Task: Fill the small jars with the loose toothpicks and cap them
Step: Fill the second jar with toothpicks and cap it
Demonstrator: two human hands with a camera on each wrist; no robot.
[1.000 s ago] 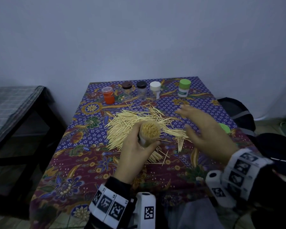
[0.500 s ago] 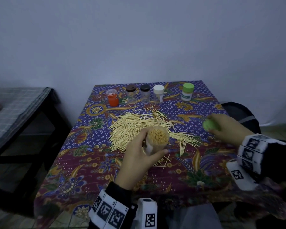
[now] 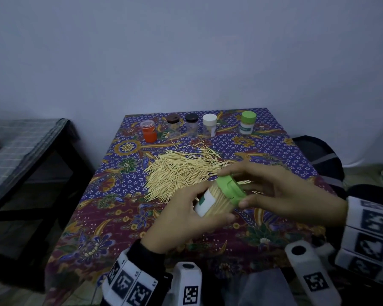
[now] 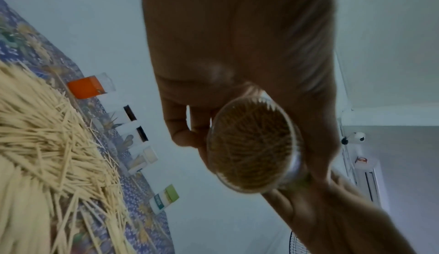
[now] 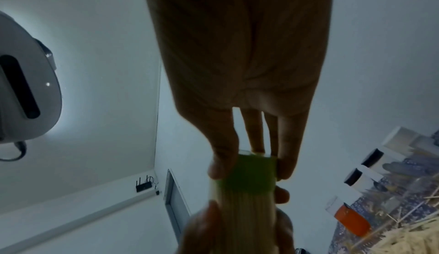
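A clear jar point(image 3: 210, 203) packed with toothpicks, with a white and green label, is gripped in my left hand point(image 3: 181, 208) and tilted with its mouth to the right, above the near part of the table. My right hand point(image 3: 274, 193) holds a green cap point(image 3: 230, 189) by its rim, set on the jar's mouth. The left wrist view looks at the jar's clear bottom point(image 4: 251, 151). In the right wrist view the fingertips pinch the cap point(image 5: 251, 171) above the jar point(image 5: 247, 207). Loose toothpicks point(image 3: 179, 171) lie heaped on the patterned cloth behind my hands.
Along the table's far edge stand an orange jar point(image 3: 149, 134), a brown-capped jar point(image 3: 173, 127), a black-capped jar point(image 3: 191, 127), a white-capped jar point(image 3: 209, 127) and a green-capped jar point(image 3: 248, 124). A dark side table point(image 3: 31, 151) is left, a dark bag point(image 3: 318, 155) right.
My right hand reached to the right, picked up the green cap and brought it onto the jar's mouth. My left hand tilted the jar from upright toward the right.
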